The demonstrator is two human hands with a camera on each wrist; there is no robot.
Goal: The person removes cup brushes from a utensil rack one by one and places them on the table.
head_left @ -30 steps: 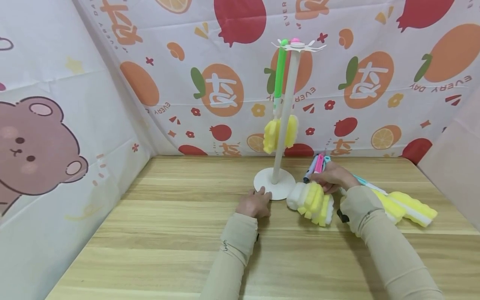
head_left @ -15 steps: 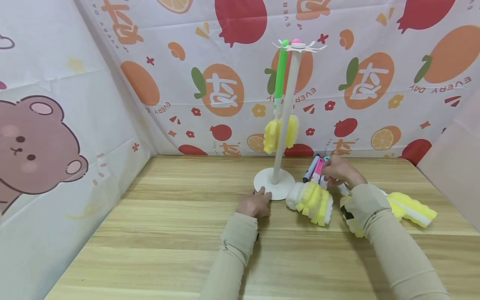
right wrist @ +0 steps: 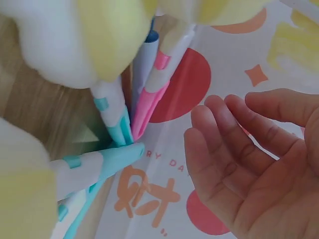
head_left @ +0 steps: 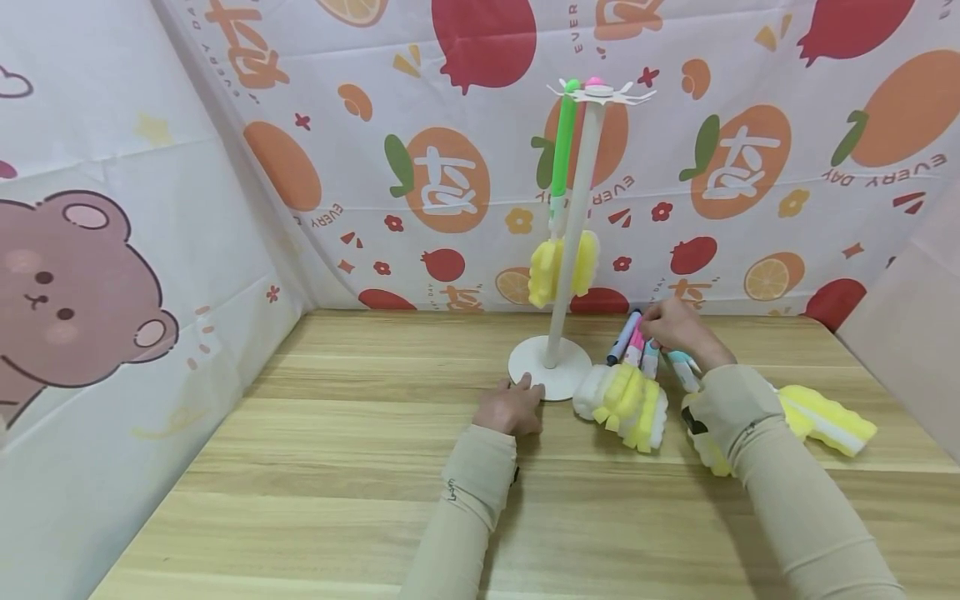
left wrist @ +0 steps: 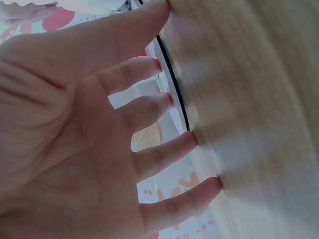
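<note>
In the head view my left hand (head_left: 510, 408) rests its fingertips on the round white base (head_left: 531, 360) of a stand. The left wrist view shows its fingers spread and nearly straight, tips down on the base edge and tabletop. My right hand (head_left: 677, 327) is at the far ends of several sponge brushes lying to the right of the stand. Nearest it are a pink handle (head_left: 634, 347) and a teal handle (head_left: 650, 358). In the right wrist view its fingers (right wrist: 232, 134) are loosely bent, hold nothing visible, and appear apart from the handles. A grey-blue handle (head_left: 622, 337) lies beside the pink one.
From the stand's hooked white top (head_left: 603, 93) hangs a green-handled brush (head_left: 564, 150); a pink tip shows beside it. Yellow-and-white sponge heads (head_left: 630, 404) point toward me. Another sponge head (head_left: 828, 417) lies farther right. A fruit-print cloth (head_left: 345, 217) hangs behind the table.
My right hand has risen and moved back from beside the sponge heads to the far handle ends, uncovering the pink and teal handles. My left hand has stayed on the base.
</note>
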